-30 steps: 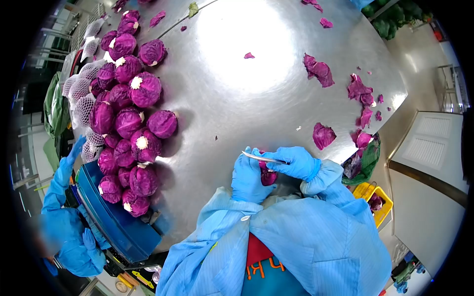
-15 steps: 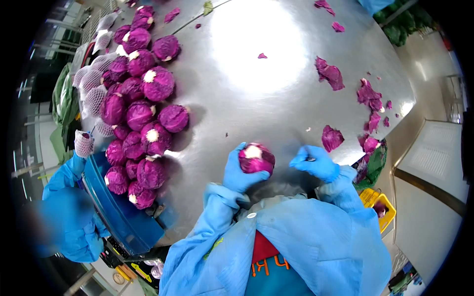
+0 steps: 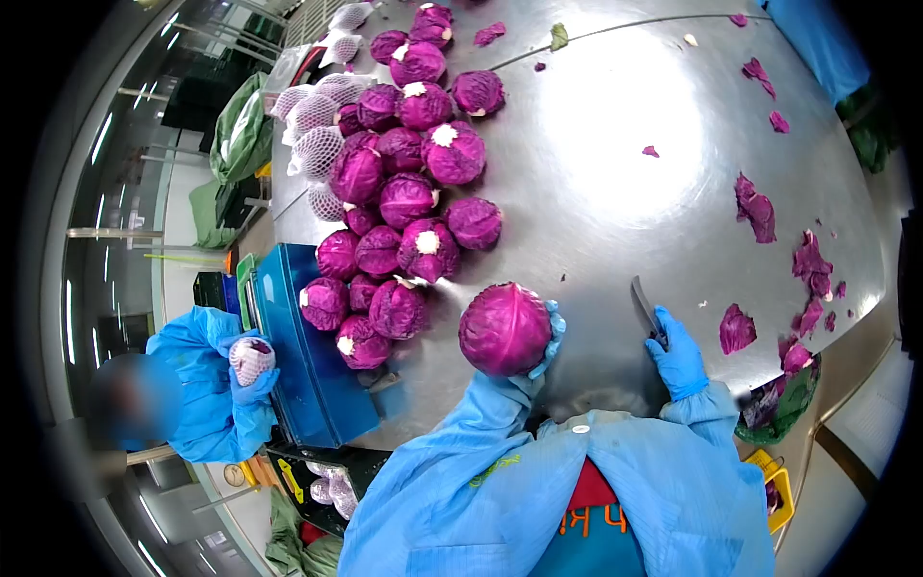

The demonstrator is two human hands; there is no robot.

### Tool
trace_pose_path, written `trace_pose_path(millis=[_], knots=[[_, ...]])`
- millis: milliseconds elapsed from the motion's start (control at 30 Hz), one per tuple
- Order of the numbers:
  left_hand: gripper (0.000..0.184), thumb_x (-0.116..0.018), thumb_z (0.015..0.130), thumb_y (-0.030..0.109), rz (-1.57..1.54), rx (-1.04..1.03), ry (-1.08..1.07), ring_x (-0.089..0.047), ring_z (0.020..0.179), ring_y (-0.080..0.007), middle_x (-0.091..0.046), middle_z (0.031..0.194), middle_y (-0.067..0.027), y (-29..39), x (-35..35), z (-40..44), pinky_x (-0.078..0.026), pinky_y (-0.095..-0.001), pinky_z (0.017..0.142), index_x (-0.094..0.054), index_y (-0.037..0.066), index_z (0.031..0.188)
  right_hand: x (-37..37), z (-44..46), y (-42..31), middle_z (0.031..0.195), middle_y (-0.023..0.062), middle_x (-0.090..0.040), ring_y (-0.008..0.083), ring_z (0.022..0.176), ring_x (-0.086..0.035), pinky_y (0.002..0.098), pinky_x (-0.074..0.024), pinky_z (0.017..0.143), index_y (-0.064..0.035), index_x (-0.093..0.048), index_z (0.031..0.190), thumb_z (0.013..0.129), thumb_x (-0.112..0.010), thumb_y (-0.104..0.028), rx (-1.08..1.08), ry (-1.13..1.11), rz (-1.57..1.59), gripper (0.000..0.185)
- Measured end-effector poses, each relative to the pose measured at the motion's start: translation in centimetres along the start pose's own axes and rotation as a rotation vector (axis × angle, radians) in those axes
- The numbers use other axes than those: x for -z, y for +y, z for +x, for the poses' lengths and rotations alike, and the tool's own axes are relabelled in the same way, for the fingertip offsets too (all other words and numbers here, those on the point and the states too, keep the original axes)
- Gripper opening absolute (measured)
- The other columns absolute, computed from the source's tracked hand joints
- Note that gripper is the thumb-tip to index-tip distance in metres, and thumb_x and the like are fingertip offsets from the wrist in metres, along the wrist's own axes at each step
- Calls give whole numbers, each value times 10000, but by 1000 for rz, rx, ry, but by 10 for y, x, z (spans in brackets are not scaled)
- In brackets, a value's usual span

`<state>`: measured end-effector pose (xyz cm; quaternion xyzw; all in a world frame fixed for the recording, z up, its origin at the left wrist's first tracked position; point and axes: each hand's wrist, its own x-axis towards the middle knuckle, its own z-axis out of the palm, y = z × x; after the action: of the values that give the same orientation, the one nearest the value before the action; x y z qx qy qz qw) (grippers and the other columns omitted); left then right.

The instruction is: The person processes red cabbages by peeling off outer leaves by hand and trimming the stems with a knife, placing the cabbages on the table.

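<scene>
A round red cabbage [image 3: 506, 329] rests in my left hand [image 3: 552, 338], whose gloved fingers wrap its right side; the palm is hidden behind it. My right hand [image 3: 681, 354], also in a blue glove, grips the handle of a knife [image 3: 643, 307] with a dark curved blade. The blade points up and away from me, apart from the cabbage. To the left of the held cabbage lies a pile of red cabbages [image 3: 406, 197], several with pale cut stem ends showing.
Loose purple leaves [image 3: 756, 208] lie along the table's right side. White foam nets [image 3: 315, 152] sit beyond the pile. A blue bin [image 3: 300, 351] stands at the table's left edge, near a co-worker [image 3: 207, 385] holding a netted cabbage. A yellow basket [image 3: 781, 495] is at lower right.
My left hand has moved left with the cabbage and turned it, so its pale stem end no longer shows. The knife blade is now visible. The view has swung left.
</scene>
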<state>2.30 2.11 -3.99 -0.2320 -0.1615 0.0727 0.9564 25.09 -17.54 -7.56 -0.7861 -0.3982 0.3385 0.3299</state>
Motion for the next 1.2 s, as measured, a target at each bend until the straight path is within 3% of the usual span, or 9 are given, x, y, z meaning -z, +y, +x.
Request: trace_pose_path(millis=[233,400,467,500,600,700,833,967,1200], knots=[[620,-561,882,458,290,-101,42,-489,1156,-471,-469,1234,-277,-20,-13,3,-538,-553,822,-454,12,1300,21,11,-43,1071,135,-582,304,884,-579,364,-483,814,-115,-412,1393,837,-681,-223,287,308,-456,627],[605,-678,825,363,717,-201,357,-505,1181,-411,-438,1346,-248,-28,-37,10,-463,-523,962,-490,6,1276,21,9,-85,1324,121,-487,221,1092,-550,359,-470,895,-71,-368,1414,908,-589,-430,-26,-437,779,658],[702,-777,750,261,1225,-12,612,-481,1237,-341,-401,1414,-205,-21,-58,24,-419,-511,1016,-454,28,1327,20,0,-124,1405,118,-417,204,1200,-495,366,-435,984,-72,-309,1448,860,-597,-552,-230,-762,1468,812],[917,-881,612,249,1697,62,174,-451,1275,-305,-412,1409,-199,-24,-83,46,-371,-458,1064,-413,27,1368,15,-5,-130,1406,119,-414,207,1224,-476,369,-418,1008,-66,-288,1455,830,-612,-580,-244,-735,1466,871],[1094,-892,585,305,2592,234,80,-296,1374,-331,-282,1494,-195,-49,-114,72,-183,-420,1149,-283,18,1448,2,1,-129,1415,117,-402,218,1297,-413,385,-355,1078,-47,-239,1470,725,-679,-643,-193,-628,1431,1051],[1085,-884,595,310,2547,-253,552,-309,1366,-325,-303,1490,-185,-52,-109,56,-159,-419,1153,-286,34,1456,7,20,-136,1433,117,-383,239,1332,-374,400,-322,1104,-7,-197,1469,618,-815,-554,28,-496,1434,1185],[1098,-846,669,352,2060,15,1124,-322,1363,-270,-260,1512,-149,-17,-101,20,-271,-434,1114,-175,65,1490,25,41,-145,1480,137,-316,272,1324,-389,416,-307,1116,31,-176,1463,505,-908,-445,259,-299,1285,1296],[862,-768,766,350,1402,-390,612,-415,1297,-255,-437,1403,-130,-36,-70,39,-384,-399,1052,-320,56,1441,20,50,-145,1493,152,-264,272,1358,-326,406,-278,1122,-7,-170,1477,575,-904,-281,386,-219,994,1195],[734,-730,755,235,1069,-718,715,-533,1164,-256,-518,1290,-114,-13,-67,46,-409,-401,1044,-393,15,1370,22,62,-173,1494,132,-293,278,1340,-351,406,-297,1098,-92,-221,1491,740,-798,-298,321,-330,576,969]])
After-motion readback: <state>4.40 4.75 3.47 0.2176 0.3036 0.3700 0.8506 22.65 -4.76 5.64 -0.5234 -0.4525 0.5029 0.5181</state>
